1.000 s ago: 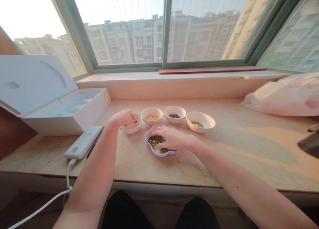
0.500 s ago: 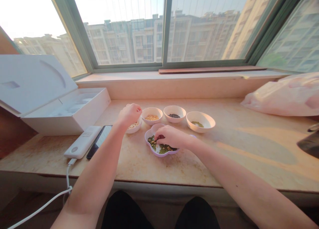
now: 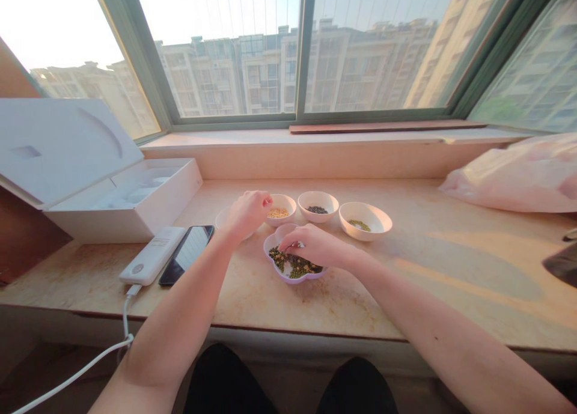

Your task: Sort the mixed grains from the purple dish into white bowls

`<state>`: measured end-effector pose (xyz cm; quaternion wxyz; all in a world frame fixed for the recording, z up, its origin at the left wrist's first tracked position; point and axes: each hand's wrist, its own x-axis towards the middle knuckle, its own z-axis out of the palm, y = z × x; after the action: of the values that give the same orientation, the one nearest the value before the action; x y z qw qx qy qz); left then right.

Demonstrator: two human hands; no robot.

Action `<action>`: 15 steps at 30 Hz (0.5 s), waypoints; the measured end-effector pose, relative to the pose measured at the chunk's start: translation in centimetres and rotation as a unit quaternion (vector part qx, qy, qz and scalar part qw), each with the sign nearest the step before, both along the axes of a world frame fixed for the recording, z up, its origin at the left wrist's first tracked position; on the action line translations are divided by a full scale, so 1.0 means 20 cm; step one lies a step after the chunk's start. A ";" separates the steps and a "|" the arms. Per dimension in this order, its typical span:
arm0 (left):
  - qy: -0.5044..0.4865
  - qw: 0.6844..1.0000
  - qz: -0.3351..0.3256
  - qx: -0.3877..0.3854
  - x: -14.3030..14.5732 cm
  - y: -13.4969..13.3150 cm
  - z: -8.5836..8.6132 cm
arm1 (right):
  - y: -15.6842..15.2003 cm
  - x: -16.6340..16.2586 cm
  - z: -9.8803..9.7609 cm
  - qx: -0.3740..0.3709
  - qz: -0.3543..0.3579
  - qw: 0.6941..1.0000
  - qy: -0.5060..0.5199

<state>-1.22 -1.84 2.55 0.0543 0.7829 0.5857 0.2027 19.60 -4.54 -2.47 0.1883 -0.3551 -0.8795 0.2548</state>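
Note:
My left hand (image 3: pixel 250 212) is closed, fingertips pinched together, above the left side of a white bowl (image 3: pixel 291 217) of yellow grains (image 3: pixel 278 213). Whatever the pinch may hold is hidden. Under that hand and wrist, another white bowl (image 3: pixel 220 219) is mostly covered. Inside a lilac, flower-shaped dish (image 3: pixel 301 279) my right hand (image 3: pixel 311 246) has its fingers curled together at the mixed beans (image 3: pixel 301 266). The beans are green, dark and yellowish; what those fingertips grip cannot be made out.
Behind the dish stand white bowls of black beans (image 3: pixel 317 210) and green beans (image 3: pixel 359 225). To the left lie a phone (image 3: pixel 187 255), a white power bank (image 3: pixel 152 256) with a cable, and an open white box (image 3: pixel 166 194). A plastic bag (image 3: pixel 514 176) rests at right.
My left hand has shifted right, from over the leftmost bowl toward the yellow grains. The right hand stays in the dish with its fingers slightly moved. The view has shifted slightly.

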 end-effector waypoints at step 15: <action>-0.002 0.996 -0.085 0.010 0.09 -0.08 0.01 | 0.01 0.00 0.02 0.014 0.016 1.000 0.018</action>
<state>0.63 -3.51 2.76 0.0644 0.8299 0.5149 0.2047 19.61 -4.38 -2.05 0.2048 -0.3335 -0.8852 0.2516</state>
